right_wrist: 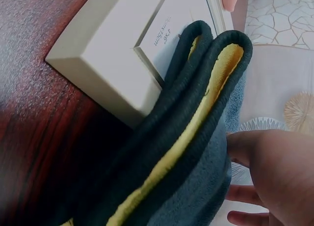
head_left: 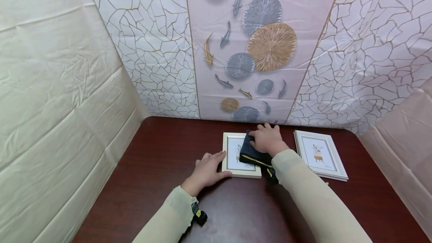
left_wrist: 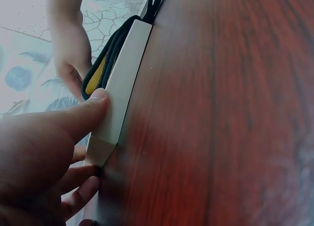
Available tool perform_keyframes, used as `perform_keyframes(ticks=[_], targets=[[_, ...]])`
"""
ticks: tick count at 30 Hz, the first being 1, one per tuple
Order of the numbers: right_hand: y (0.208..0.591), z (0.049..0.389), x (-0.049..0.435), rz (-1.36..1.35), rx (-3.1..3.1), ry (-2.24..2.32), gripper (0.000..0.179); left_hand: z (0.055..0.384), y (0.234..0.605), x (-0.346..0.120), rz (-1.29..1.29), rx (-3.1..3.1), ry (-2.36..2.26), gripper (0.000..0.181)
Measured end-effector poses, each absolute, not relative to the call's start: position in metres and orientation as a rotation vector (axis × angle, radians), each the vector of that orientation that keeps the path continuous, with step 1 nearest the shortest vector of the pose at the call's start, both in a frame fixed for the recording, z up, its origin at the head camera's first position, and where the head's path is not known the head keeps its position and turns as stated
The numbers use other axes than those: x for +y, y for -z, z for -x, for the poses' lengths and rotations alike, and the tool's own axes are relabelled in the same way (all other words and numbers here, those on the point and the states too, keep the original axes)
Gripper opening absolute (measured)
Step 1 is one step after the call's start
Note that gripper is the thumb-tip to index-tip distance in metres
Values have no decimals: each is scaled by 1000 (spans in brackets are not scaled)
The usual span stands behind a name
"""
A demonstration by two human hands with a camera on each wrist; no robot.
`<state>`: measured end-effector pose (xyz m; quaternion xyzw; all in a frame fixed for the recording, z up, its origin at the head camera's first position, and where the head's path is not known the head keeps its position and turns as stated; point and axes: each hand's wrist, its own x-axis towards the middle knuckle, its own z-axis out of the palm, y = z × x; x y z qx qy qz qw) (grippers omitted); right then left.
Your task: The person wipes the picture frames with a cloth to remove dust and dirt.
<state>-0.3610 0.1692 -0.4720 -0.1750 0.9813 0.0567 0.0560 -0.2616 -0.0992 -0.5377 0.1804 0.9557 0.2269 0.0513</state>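
Observation:
A cream picture frame (head_left: 244, 174) lies face up on the dark red table, its print showing a potted plant. My left hand (head_left: 206, 171) holds its near left corner, thumb along the near edge and fingers at the left side. In the left wrist view the thumb presses the side of the frame (left_wrist: 125, 74). My right hand (head_left: 268, 140) grips a folded dark blue cleaning cloth (head_left: 254, 156) over the right part of the frame. Its yellow inner side shows along the fold in the right wrist view, where the cloth (right_wrist: 196, 118) overlaps the frame's edge.
To the right, white picture frames (head_left: 341, 166) with a similar plant print lie stacked. The reddish-brown table (head_left: 162, 160) meets a patterned curtain (head_left: 162, 48) at the back. Pale fabric walls (head_left: 60, 104) stand at both sides.

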Motion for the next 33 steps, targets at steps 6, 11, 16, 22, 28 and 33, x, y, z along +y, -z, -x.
perform_keyframes(ticks=[6,11,16,22,28,33], targets=[[472,361,173,506,2979,-166,50,261,537,-99,-551,2913,-677,88],[472,359,178,496,2994,-144,50,262,539,-97,-557,2926,-658,88],[472,356,182,504,2999,-127,49,261,539,-96,-556,2926,-656,89],[471,352,184,518,3001,-61,47,261,538,-96,-557,2926,-663,88],[471,348,184,540,3007,-23,45,262,539,-97,-550,2933,-664,89],[472,342,183,557,3010,-20,44,262,538,-98,-541,2924,-666,88]])
